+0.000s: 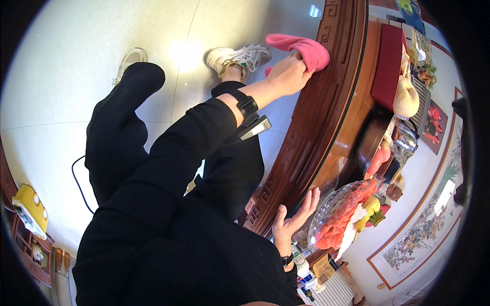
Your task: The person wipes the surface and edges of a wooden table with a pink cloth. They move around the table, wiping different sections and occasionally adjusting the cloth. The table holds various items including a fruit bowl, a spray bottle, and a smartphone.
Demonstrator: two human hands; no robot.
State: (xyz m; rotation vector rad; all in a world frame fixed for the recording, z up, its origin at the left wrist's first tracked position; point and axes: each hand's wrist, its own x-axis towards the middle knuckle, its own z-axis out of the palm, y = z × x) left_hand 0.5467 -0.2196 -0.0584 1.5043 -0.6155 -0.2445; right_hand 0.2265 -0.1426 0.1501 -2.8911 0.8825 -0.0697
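My left hand (291, 74) reaches across from the left, closed around a folded pink cloth (312, 53). The cloth touches the carved side of a dark reddish wooden table (329, 95), just below its top edge. A black strap with a small device (250, 118) is on my left forearm. At the lower right, my right hand (293, 225) has its fingers spread and holds nothing. It is near the edge of the glass-covered tabletop; whether it touches is unclear. A clear textured glass bowl (325, 214) holding red-orange wrapped items stands beside its fingertips.
On the tabletop are a dark red box (388, 65), bananas (367, 214) and a white bottle (300, 264). My legs and light sneakers (237, 57) are beside the table on a tiled floor. A dark cable (77, 183) lies at left, near a yellow object (32, 208).
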